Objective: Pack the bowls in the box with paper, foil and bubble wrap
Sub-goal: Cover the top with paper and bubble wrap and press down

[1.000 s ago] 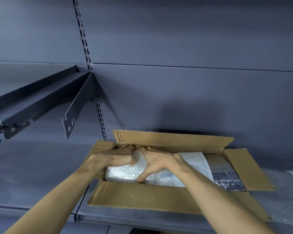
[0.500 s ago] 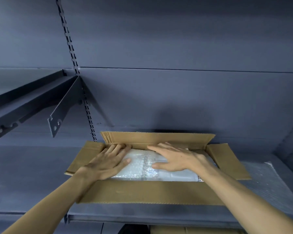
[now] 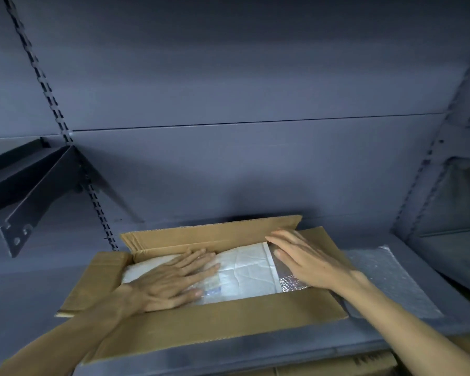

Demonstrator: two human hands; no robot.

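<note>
Pressing padding flat | open brown cardboard box [image 3: 201, 321] lower centre on grey shelf [image 3: 38, 289] | left hand [image 3: 171, 280] splayed on clear bubble wrap [image 3: 209, 289], right hand [image 3: 310, 263] flat over crinkled silver foil [image 3: 291, 282], neither grasping | white paper [image 3: 247, 270] between | bowls hidden | next likely: close flaps.

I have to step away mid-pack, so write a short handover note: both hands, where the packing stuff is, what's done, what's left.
Left hand: open, flat on the bubble wrap at the left of the cardboard box.
Right hand: open, palm down over the foil at the box's right end.
White paper lies between them. No bowls visible; presumably under the layers.
Another bubble wrap sheet lies on the shelf, right of the box.
Done: padding laid in.
Left: flatten it, close the flaps, all four open.
</note>
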